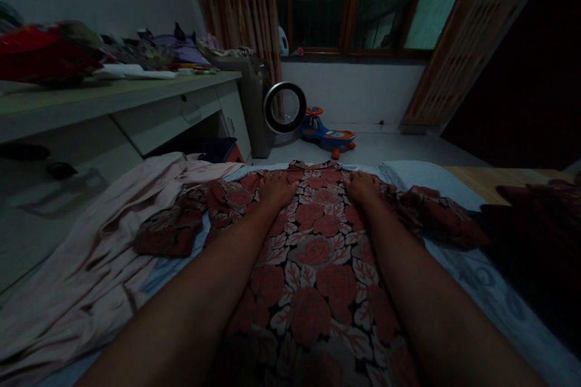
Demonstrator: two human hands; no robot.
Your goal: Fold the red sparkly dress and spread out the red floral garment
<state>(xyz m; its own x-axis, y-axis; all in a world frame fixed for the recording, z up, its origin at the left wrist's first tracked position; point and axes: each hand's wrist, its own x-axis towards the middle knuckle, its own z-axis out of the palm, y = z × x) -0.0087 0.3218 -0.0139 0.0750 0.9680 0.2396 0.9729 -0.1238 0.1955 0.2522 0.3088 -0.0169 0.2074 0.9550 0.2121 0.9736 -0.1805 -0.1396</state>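
Observation:
A red and grey floral garment [315,248] lies spread out on a pale blue patterned bed cover [481,278], its collar at the far end and its sleeves out to both sides. My left hand [276,188] rests flat on the garment's upper left part, fingers apart. On the upper right part lies my right hand [363,186], also flat with its fingers spread. Neither hand holds anything. Both forearms reach over the garment's sides and hide parts of it.
A pale pink cloth [104,254] lies crumpled at the left, beside a desk [181,94] with drawers. Dark clothing [535,236] is at the right. Beyond the bed stand a washing machine with its round door [285,107] open and a blue ride-on toy [324,133].

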